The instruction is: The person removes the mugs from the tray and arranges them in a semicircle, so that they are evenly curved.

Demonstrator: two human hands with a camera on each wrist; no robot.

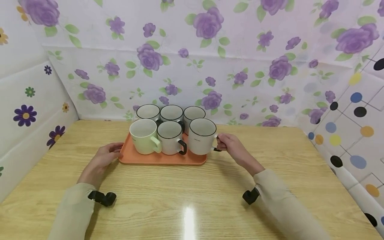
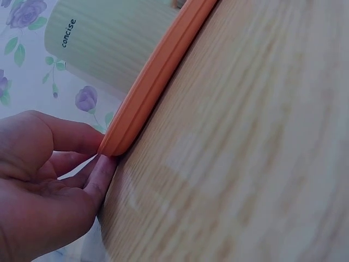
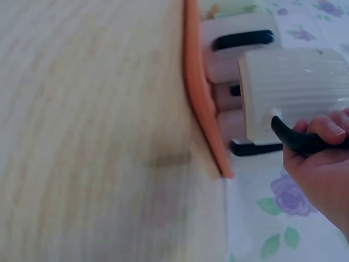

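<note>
An orange tray (image 1: pixel 162 160) on the table carries several mugs in two rows. My right hand (image 1: pixel 229 144) grips the black handle (image 3: pixel 305 142) of a white mug (image 1: pixel 200 141) with a dark rim, at the tray's front right. In the right wrist view this mug's base stands apart from the tray, so it is held up. My left hand (image 1: pixel 106 155) pinches the tray's left edge between thumb and fingers, close to the front corner. Beside it stands a pale green mug (image 1: pixel 143 138), marked "concise" in the left wrist view. A white mug (image 1: pixel 169 140) with a black handle is at the front middle.
Behind the front row stand a back left mug (image 1: pixel 148 111), a back middle mug (image 1: pixel 171 113) and a back right mug (image 1: pixel 193 114), partly hidden. A flowered cloth (image 1: pixel 180 66) hangs close behind the tray. The wooden table (image 1: pixel 150 200) extends in front and to both sides.
</note>
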